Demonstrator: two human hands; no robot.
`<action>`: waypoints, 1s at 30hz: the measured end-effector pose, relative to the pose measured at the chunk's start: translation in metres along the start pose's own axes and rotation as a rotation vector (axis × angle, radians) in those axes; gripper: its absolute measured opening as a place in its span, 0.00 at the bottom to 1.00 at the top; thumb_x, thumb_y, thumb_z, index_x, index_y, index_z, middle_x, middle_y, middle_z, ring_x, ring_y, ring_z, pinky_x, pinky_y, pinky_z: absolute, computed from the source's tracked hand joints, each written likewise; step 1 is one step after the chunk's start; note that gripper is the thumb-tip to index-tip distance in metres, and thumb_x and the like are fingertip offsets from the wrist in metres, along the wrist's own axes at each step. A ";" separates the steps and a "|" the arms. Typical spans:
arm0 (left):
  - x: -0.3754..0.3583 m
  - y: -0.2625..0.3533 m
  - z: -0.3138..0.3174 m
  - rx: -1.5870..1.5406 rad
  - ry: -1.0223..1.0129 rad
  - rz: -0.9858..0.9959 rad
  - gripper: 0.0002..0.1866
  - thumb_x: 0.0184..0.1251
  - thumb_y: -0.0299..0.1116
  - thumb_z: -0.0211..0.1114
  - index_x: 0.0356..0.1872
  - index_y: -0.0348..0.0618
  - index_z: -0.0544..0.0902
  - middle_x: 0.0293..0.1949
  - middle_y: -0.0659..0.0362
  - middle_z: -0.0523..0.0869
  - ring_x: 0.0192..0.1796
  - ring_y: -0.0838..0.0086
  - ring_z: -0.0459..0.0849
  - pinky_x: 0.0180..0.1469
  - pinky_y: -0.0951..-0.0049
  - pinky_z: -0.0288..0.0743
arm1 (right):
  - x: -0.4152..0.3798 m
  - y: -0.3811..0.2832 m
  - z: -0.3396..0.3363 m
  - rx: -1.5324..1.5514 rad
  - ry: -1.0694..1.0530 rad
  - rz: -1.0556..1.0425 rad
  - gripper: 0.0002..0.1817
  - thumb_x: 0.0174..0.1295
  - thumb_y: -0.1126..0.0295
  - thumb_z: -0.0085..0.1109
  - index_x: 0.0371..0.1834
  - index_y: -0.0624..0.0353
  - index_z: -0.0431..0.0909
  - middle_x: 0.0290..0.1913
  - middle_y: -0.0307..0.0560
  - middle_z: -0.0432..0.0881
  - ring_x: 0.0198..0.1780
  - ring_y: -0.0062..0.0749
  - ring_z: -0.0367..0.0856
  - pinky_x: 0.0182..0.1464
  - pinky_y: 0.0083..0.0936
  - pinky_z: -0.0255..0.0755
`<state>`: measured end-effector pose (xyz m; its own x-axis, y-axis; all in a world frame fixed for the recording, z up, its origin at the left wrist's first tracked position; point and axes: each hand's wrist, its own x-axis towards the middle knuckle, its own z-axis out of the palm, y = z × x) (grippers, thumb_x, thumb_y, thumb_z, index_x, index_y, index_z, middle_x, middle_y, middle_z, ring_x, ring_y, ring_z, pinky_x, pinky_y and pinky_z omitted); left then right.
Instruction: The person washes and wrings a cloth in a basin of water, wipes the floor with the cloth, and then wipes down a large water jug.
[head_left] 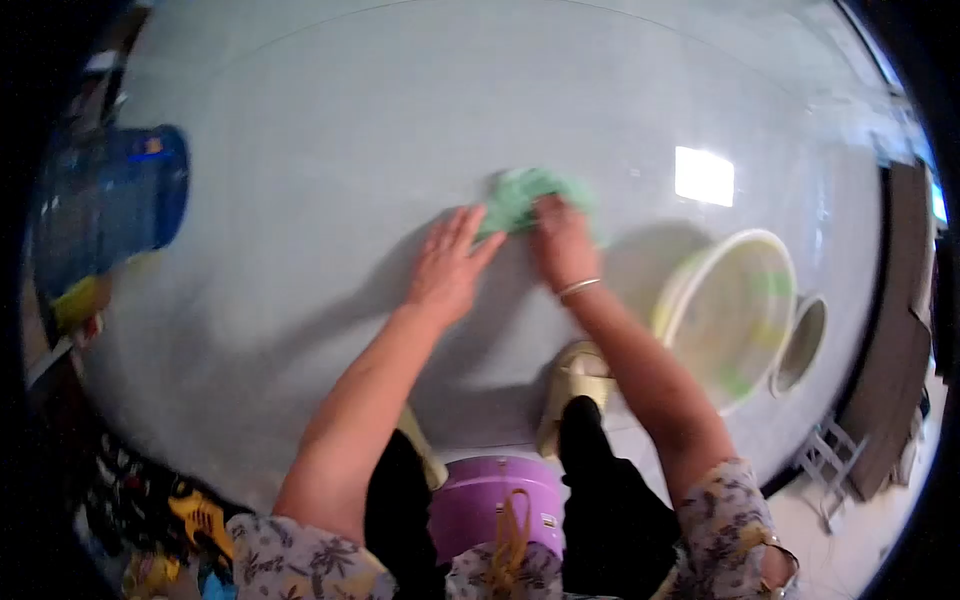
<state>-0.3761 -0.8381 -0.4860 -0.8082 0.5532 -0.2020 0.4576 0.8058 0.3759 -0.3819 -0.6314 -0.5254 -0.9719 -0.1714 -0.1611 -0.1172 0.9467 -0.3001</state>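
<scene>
A light green cloth [520, 195] lies bunched on the glossy grey floor [330, 130], slightly blurred. My right hand [565, 243], with a bangle on the wrist, is closed on the right part of the cloth and presses it down. My left hand [450, 258] is open, its fingers stretched out, with the fingertips right at the cloth's left edge. Both arms reach forward from patterned sleeves, and their shadows fall on the floor around the hands.
To the right stand a large pale basin [725, 310] and a smaller bowl-like container [800, 345]. A big blue water bottle [120, 190] is at the left. Between my legs is a purple plastic object [497, 490]. A grey folding stand [832, 460] is at the lower right.
</scene>
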 end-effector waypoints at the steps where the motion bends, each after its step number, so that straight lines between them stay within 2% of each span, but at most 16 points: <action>1: -0.002 -0.004 -0.003 -0.015 0.022 0.000 0.34 0.54 0.18 0.52 0.65 0.57 0.70 0.71 0.52 0.57 0.74 0.57 0.55 0.72 0.54 0.52 | 0.007 0.022 -0.007 -0.007 0.084 0.059 0.26 0.59 0.69 0.51 0.64 0.56 0.66 0.67 0.58 0.64 0.60 0.54 0.69 0.62 0.42 0.67; 2: -0.007 -0.009 -0.009 -0.018 -0.006 -0.022 0.34 0.54 0.19 0.53 0.65 0.57 0.70 0.72 0.52 0.56 0.74 0.56 0.54 0.71 0.51 0.52 | 0.018 0.032 -0.031 -0.014 0.051 0.186 0.28 0.58 0.66 0.53 0.65 0.56 0.66 0.68 0.58 0.63 0.61 0.55 0.68 0.63 0.42 0.65; 3: -0.013 -0.018 -0.014 -0.027 -0.031 -0.040 0.34 0.55 0.19 0.53 0.66 0.57 0.69 0.72 0.52 0.55 0.74 0.55 0.53 0.71 0.49 0.51 | 0.028 0.056 -0.029 -0.137 0.169 0.184 0.31 0.60 0.58 0.53 0.67 0.53 0.64 0.69 0.56 0.62 0.63 0.56 0.66 0.65 0.42 0.62; 7: -0.050 -0.042 -0.009 0.115 -0.154 -0.279 0.34 0.60 0.21 0.54 0.69 0.59 0.64 0.74 0.56 0.48 0.75 0.56 0.48 0.71 0.43 0.47 | 0.058 0.087 -0.041 -0.128 0.024 0.452 0.35 0.64 0.38 0.38 0.69 0.47 0.62 0.71 0.52 0.60 0.66 0.56 0.62 0.69 0.43 0.54; 8: -0.060 -0.048 -0.014 0.075 -0.144 -0.383 0.33 0.62 0.25 0.55 0.69 0.60 0.62 0.74 0.56 0.47 0.75 0.56 0.47 0.71 0.40 0.46 | 0.071 0.117 -0.009 -0.258 -0.006 0.384 0.37 0.64 0.35 0.35 0.70 0.46 0.61 0.72 0.49 0.59 0.69 0.51 0.60 0.70 0.43 0.52; 9: -0.070 -0.056 -0.020 0.034 -0.136 -0.483 0.32 0.65 0.29 0.56 0.70 0.61 0.61 0.75 0.56 0.46 0.76 0.55 0.46 0.70 0.37 0.45 | 0.081 0.084 -0.027 -0.142 -0.055 0.481 0.38 0.63 0.35 0.37 0.70 0.46 0.60 0.73 0.47 0.58 0.72 0.44 0.57 0.70 0.42 0.50; 11: -0.084 -0.069 -0.017 0.060 -0.142 -0.557 0.33 0.64 0.35 0.59 0.70 0.60 0.59 0.74 0.54 0.45 0.75 0.55 0.47 0.68 0.36 0.47 | 0.095 0.039 -0.028 -0.154 -0.043 0.384 0.36 0.64 0.37 0.38 0.70 0.44 0.61 0.72 0.46 0.60 0.72 0.46 0.57 0.70 0.43 0.50; 13: -0.089 -0.078 -0.018 0.068 -0.144 -0.612 0.34 0.64 0.40 0.61 0.71 0.60 0.58 0.74 0.52 0.44 0.75 0.55 0.47 0.67 0.34 0.49 | 0.106 0.006 0.001 -0.191 0.059 0.043 0.32 0.64 0.41 0.43 0.69 0.42 0.64 0.70 0.47 0.63 0.69 0.54 0.59 0.70 0.47 0.50; 15: -0.095 -0.084 -0.017 -0.011 -0.034 -0.782 0.40 0.61 0.46 0.64 0.71 0.49 0.55 0.74 0.47 0.46 0.74 0.54 0.49 0.65 0.37 0.54 | 0.110 -0.041 0.029 -0.221 0.124 -0.198 0.28 0.63 0.46 0.49 0.66 0.41 0.68 0.69 0.48 0.66 0.67 0.58 0.61 0.69 0.49 0.50; 16: -0.098 -0.087 -0.013 -0.022 -0.039 -0.776 0.40 0.61 0.46 0.64 0.71 0.49 0.55 0.74 0.47 0.46 0.74 0.54 0.49 0.65 0.37 0.54 | 0.106 -0.075 0.028 -0.184 0.064 -0.254 0.26 0.60 0.50 0.54 0.62 0.43 0.72 0.68 0.48 0.67 0.67 0.56 0.61 0.69 0.49 0.50; 17: -0.103 -0.090 -0.007 -0.033 0.039 -0.851 0.42 0.58 0.45 0.66 0.70 0.44 0.54 0.73 0.45 0.48 0.74 0.53 0.51 0.65 0.41 0.57 | 0.095 -0.111 0.014 -0.149 -0.036 -0.240 0.22 0.62 0.54 0.53 0.61 0.40 0.73 0.66 0.43 0.68 0.69 0.47 0.59 0.70 0.47 0.50; 19: -0.113 -0.098 0.002 -0.054 0.112 -0.924 0.45 0.56 0.44 0.68 0.70 0.38 0.53 0.72 0.43 0.50 0.73 0.52 0.53 0.65 0.46 0.59 | 0.069 -0.155 0.033 -0.061 -0.045 -0.412 0.22 0.59 0.55 0.56 0.58 0.39 0.76 0.65 0.40 0.70 0.68 0.50 0.61 0.68 0.47 0.55; 21: -0.122 -0.104 0.005 -0.072 0.208 -0.813 0.46 0.54 0.37 0.69 0.69 0.32 0.51 0.71 0.43 0.53 0.72 0.52 0.56 0.66 0.56 0.61 | 0.034 -0.185 0.035 -0.005 -0.148 -0.529 0.22 0.56 0.56 0.57 0.57 0.41 0.77 0.66 0.39 0.69 0.68 0.48 0.60 0.68 0.46 0.56; 22: -0.123 -0.104 0.003 -0.111 0.207 -0.848 0.45 0.51 0.28 0.67 0.70 0.34 0.51 0.71 0.43 0.55 0.71 0.52 0.58 0.67 0.62 0.61 | 0.015 -0.189 0.040 0.012 -0.167 -0.599 0.22 0.56 0.57 0.57 0.56 0.41 0.78 0.65 0.38 0.69 0.68 0.47 0.59 0.68 0.45 0.55; 26: -0.137 -0.101 -0.006 -0.088 0.098 -0.798 0.42 0.51 0.21 0.59 0.70 0.37 0.52 0.71 0.45 0.54 0.72 0.53 0.56 0.70 0.62 0.57 | -0.057 -0.170 0.048 0.006 -0.328 -0.890 0.19 0.58 0.63 0.52 0.53 0.41 0.79 0.64 0.35 0.70 0.70 0.45 0.57 0.71 0.45 0.53; 30: -0.149 -0.104 -0.010 -0.008 0.005 -0.737 0.42 0.51 0.21 0.60 0.71 0.38 0.53 0.72 0.47 0.53 0.73 0.54 0.54 0.71 0.62 0.55 | -0.106 -0.101 0.027 -0.032 -0.423 -1.032 0.22 0.56 0.62 0.55 0.57 0.39 0.76 0.64 0.35 0.69 0.70 0.44 0.57 0.70 0.43 0.55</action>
<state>-0.3074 -1.0064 -0.4861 -0.9064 -0.1324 -0.4011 -0.2079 0.9665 0.1507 -0.2610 -0.7165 -0.5032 -0.2586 -0.9530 -0.1579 -0.8395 0.3026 -0.4513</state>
